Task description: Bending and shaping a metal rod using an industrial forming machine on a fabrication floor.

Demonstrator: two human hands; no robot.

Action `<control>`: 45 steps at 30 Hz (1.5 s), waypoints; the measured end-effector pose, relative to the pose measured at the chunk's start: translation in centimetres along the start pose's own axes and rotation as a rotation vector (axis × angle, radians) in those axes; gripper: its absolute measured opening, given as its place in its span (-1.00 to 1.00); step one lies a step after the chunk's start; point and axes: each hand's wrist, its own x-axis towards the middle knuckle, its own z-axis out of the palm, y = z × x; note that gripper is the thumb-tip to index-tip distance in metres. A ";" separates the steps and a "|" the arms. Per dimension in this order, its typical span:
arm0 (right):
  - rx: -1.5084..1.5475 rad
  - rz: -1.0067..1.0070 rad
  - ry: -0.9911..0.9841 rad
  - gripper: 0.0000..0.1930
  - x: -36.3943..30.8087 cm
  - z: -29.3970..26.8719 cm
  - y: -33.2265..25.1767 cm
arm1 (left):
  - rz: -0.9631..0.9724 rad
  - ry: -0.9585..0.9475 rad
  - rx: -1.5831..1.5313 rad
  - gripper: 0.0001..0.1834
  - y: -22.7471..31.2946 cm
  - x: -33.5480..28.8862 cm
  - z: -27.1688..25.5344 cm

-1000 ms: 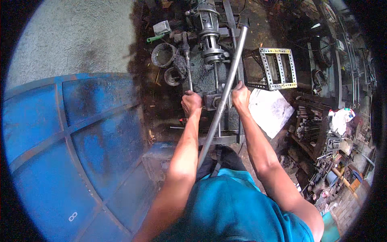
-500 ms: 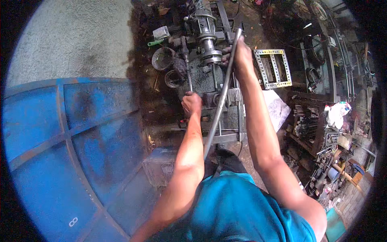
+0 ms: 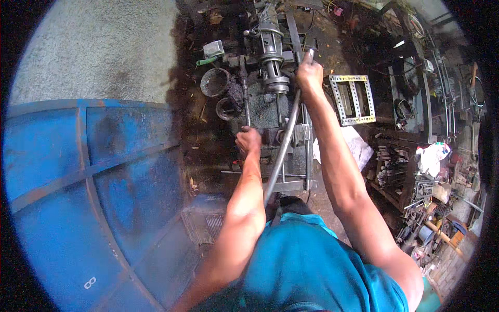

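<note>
My left hand (image 3: 248, 141) is closed around the near end of a dark metal bar (image 3: 247, 111), which runs forward from my fist. My right hand (image 3: 310, 77) grips a long grey metal pipe (image 3: 287, 136) close to its far end; a short stub sticks out past the fist. The pipe slants back toward my waist and looks bowed. Between and ahead of my hands stands a greasy machine (image 3: 272, 54) with stacked metal collars and a thin rod pointing at me. The pipe crosses over the near part of its frame (image 3: 287, 185).
A yellow-edged perforated metal frame (image 3: 355, 99) lies to the right, above a pale sheet (image 3: 356, 148). Left of the machine are a round tub (image 3: 214, 82) and a green-handled tool (image 3: 207, 61). Blue metal panels (image 3: 130, 156) border the left; a rack of metal parts (image 3: 392, 169) stands right.
My right hand now wraps fully round the pipe and has come slightly nearer, with the pipe's far end lower. My left hand stays on the bar. The whole view has shifted a little.
</note>
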 end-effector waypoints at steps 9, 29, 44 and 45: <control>-0.003 0.017 0.005 -0.32 0.5 -0.1 0.0 | -0.114 -0.046 -0.084 -0.36 -0.2 0.9 1.0; 0.060 0.048 -0.010 -0.31 1.8 0.4 0.4 | -0.046 -0.007 -0.008 -0.30 0.2 0.8 0.6; -0.146 -0.060 0.039 -0.38 1.6 0.3 0.4 | 0.147 -0.130 -0.217 -0.22 -4.0 1.4 0.8; -0.117 -0.077 0.008 -0.36 1.6 0.3 0.4 | 0.213 -0.120 -0.325 -0.25 -4.0 0.9 0.4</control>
